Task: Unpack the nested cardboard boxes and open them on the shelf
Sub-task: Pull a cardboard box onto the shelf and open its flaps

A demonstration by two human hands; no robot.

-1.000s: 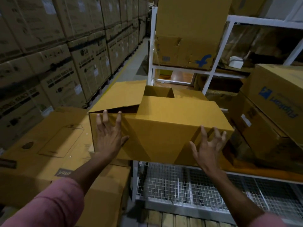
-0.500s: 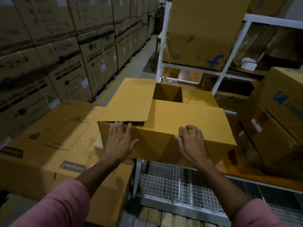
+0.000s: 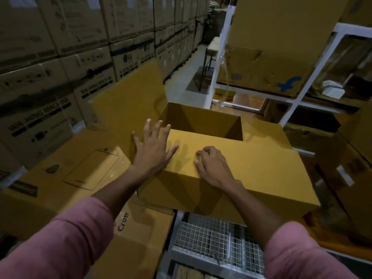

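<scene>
A plain brown cardboard box (image 3: 251,178) sits in front of me at the shelf's left end, above the wire-mesh shelf (image 3: 211,240). Its left flap (image 3: 128,105) stands raised and the far flap (image 3: 261,131) is folded outward, showing a dark interior. The near flap still covers the front of the opening. My left hand (image 3: 153,150) lies flat with spread fingers on the near flap's left end. My right hand (image 3: 213,166) rests on the same flap with fingers curled, fingertips pressing the cardboard. What lies inside the box is hidden.
A large flat printed carton (image 3: 66,178) lies to the left, touching the box. Stacked appliance cartons (image 3: 60,63) wall the left side of an aisle (image 3: 189,77). A white rack (image 3: 298,99) holds more boxes behind; a dark carton (image 3: 350,168) sits at right.
Both hands have moved from the box's front wall up onto its near top flap. The left flap has swung from lying flat to standing raised, exposing more of the interior.
</scene>
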